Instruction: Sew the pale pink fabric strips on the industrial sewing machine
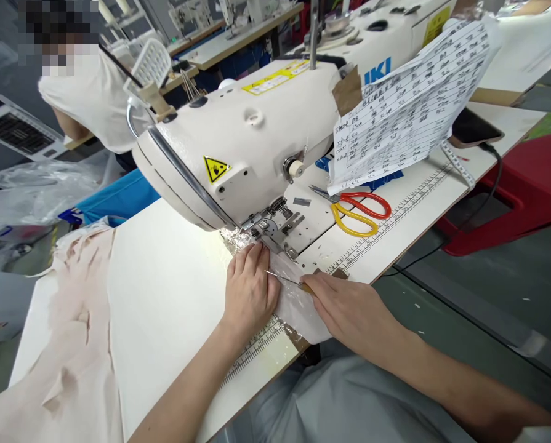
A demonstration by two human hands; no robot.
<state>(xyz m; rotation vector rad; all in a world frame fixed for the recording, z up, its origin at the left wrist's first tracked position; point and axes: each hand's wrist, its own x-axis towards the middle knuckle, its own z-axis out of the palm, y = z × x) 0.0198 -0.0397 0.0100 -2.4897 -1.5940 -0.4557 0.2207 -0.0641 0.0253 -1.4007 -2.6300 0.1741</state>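
At the sewing machine (252, 141), my left hand (252, 283) bears down on a thin pale fabric piece (303, 307) right in front of the presser foot. Its fingers are bent and close together, and the fingertips are partly hidden by the foot area. My right hand (344, 304) grips an awl (306, 288) by its wooden handle. The awl's thin metal point reaches left over the fabric to the edge of my left hand. Part of the fabric hangs toward the table's front edge, under my right hand.
Red-and-yellow-handled scissors (356, 212) lie right of the needle area. A handwritten sheet (404, 111) is attached to the machine, with a phone (476, 129) behind it. Ruler tape (395, 215) runs along the table edge. Pale pink fabric (81, 332) drapes at left; a red stool (524, 191) stands right. Another person (90, 98) sits behind.
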